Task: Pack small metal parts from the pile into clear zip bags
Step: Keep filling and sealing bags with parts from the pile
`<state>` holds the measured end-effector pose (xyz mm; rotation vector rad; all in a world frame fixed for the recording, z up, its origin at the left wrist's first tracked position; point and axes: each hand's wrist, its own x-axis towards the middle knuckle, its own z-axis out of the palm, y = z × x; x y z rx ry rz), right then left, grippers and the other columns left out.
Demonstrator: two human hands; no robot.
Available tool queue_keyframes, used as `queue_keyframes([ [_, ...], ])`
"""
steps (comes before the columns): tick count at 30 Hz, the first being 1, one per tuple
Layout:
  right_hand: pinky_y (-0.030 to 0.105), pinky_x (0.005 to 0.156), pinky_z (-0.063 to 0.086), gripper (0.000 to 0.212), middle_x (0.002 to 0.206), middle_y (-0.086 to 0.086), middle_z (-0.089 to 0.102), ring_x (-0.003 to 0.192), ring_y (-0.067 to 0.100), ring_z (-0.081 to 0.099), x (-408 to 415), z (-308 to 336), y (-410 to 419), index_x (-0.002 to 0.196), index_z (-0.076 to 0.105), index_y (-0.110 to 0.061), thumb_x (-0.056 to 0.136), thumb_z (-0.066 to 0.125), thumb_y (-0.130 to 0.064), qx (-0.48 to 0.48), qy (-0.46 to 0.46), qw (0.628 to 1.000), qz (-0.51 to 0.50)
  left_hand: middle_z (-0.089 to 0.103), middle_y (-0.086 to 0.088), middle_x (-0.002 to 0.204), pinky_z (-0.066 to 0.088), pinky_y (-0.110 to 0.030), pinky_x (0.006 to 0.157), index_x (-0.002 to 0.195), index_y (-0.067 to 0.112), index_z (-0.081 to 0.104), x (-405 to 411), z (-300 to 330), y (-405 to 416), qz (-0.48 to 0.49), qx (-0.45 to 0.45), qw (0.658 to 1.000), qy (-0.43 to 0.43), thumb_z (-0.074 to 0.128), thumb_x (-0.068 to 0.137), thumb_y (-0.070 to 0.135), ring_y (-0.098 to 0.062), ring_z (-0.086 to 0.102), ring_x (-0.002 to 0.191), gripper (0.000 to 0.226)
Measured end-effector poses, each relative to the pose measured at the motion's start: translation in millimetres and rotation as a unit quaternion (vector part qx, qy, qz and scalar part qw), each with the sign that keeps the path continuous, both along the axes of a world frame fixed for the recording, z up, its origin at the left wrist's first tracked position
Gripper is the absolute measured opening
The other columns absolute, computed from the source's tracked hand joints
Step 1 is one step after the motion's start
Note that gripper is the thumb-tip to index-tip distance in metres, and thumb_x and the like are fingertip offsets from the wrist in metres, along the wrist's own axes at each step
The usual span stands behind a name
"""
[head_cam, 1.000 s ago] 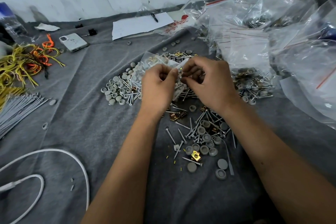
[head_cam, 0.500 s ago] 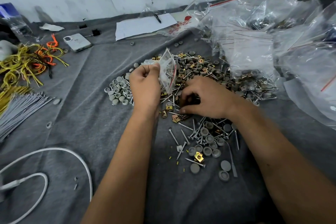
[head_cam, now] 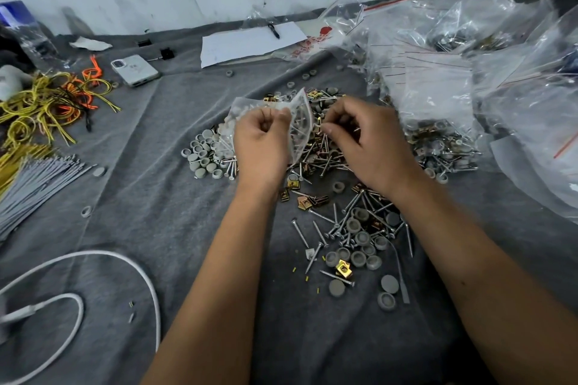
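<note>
While the zip bag (head_cam: pixel 300 122) is gripped by the left hand (head_cam: pixel 261 142), curled right hand (head_cam: pixel 369 141) fingers are held over the pile (head_cam: pixel 325 153) mid-surface; any pinched part cannot be told.

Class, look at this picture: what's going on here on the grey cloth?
A person is bagging hardware. The left hand holds a small clear zip bag open above the pile of screws, clips and caps. The right hand, fingers curled, is at the bag's mouth, apparently bringing parts. Filled bags lie on the right.

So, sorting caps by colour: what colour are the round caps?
Grey, clearest in the head view: round caps.
</note>
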<state>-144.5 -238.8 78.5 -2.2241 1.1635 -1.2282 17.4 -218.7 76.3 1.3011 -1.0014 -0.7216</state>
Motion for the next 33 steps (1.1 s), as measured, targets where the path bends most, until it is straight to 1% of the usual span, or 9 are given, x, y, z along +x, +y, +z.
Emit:
queue_keyframes([
  [5,0.007,0.082,0.045,0.012,0.098,0.001,0.075,0.089,0.008,0.066,-0.7,1.1,-0.1,0.101,0.077,-0.008,0.090,0.075,-0.005,-0.046,0.001,0.999,-0.007,0.055,0.008,0.061,0.038,-0.020,0.052,0.076,0.018,0.061,-7.6,-2.2,-0.4,-0.010,0.003,0.994,-0.113,0.066,0.102,0.017,-0.001,0.046,0.050,0.026],
  [8,0.016,0.079,0.055,0.016,0.094,0.001,0.075,0.086,0.008,0.069,0.1,-0.5,0.8,0.102,0.076,-0.008,0.087,0.079,-0.005,-0.038,-0.016,0.999,-0.008,0.059,0.004,0.065,0.041,-0.024,0.056,0.081,0.013,0.064,-10.7,-2.3,-0.5,-0.011,0.008,0.991,-0.133,0.067,0.101,0.018,-0.007,0.050,0.057,0.021],
  [13,0.012,0.070,0.054,0.012,0.083,-0.003,0.073,0.074,0.002,0.068,-0.3,-2.1,0.5,0.091,0.077,-0.010,0.082,0.085,-0.008,-0.038,-0.048,0.998,-0.028,0.055,0.007,0.062,0.038,-0.018,0.054,0.076,0.017,0.061,-12.7,-0.4,0.2,-0.034,0.002,0.992,-0.122,0.066,0.101,0.015,0.001,0.045,0.051,0.026],
  [18,0.012,0.082,0.051,0.018,0.098,0.002,0.077,0.086,0.008,0.069,3.1,-3.0,2.0,0.104,0.080,-0.008,0.086,0.081,-0.007,-0.059,0.016,0.998,0.010,0.052,0.008,0.057,0.036,-0.016,0.050,0.080,0.009,0.062,-10.6,-0.3,0.4,-0.033,-0.004,0.995,-0.092,0.064,0.102,0.011,0.002,0.042,0.046,0.022],
  [21,0.022,0.087,0.055,0.021,0.103,0.003,0.076,0.092,0.011,0.069,0.9,-0.8,0.9,0.107,0.079,-0.008,0.086,0.080,-0.008,-0.059,0.000,0.998,0.018,0.052,0.007,0.057,0.036,-0.020,0.049,0.081,0.008,0.064,-4.3,-0.4,0.0,-0.015,-0.008,0.998,-0.055,0.062,0.103,0.011,-0.002,0.042,0.047,0.022],
  [23,0.026,0.082,0.057,0.016,0.098,-0.002,0.073,0.088,0.010,0.067,-5.9,2.5,-1.6,0.100,0.079,-0.012,0.084,0.083,-0.011,-0.030,-0.010,0.999,0.027,0.051,0.003,0.058,0.034,-0.024,0.049,0.078,0.011,0.062,-0.2,-0.1,-0.9,-0.005,-0.008,1.000,-0.007,0.060,0.104,0.012,-0.005,0.041,0.047,0.026],
  [27,0.025,0.080,0.054,0.010,0.085,-0.015,0.073,0.082,0.000,0.067,-24.3,5.2,-7.9,0.087,0.081,-0.023,0.080,0.087,-0.026,0.080,0.120,0.984,0.103,0.047,0.003,0.056,0.034,-0.029,0.053,0.068,0.017,0.056,4.5,0.2,-3.2,0.025,-0.004,0.998,0.052,0.060,0.104,0.013,-0.011,0.038,0.052,0.037],
  [30,0.019,0.062,0.049,0.012,0.073,-0.012,0.073,0.067,0.000,0.063,-31.8,4.5,-12.1,0.083,0.081,-0.029,0.076,0.090,-0.031,0.143,0.149,0.966,0.154,0.046,0.000,0.060,0.035,-0.029,0.055,0.072,0.015,0.059,6.4,-1.1,-4.9,0.033,-0.002,0.998,0.058,0.061,0.103,0.013,-0.012,0.038,0.055,0.031],
  [33,0.030,0.060,0.051,0.016,0.074,-0.008,0.072,0.065,0.009,0.063,-34.4,2.2,-15.6,0.083,0.080,-0.032,0.073,0.092,-0.035,0.189,0.182,0.949,0.173,0.043,0.000,0.058,0.032,-0.027,0.052,0.069,0.016,0.056,6.7,-1.9,-4.6,0.022,-0.008,0.999,0.047,0.060,0.104,0.014,-0.012,0.034,0.053,0.035],
])
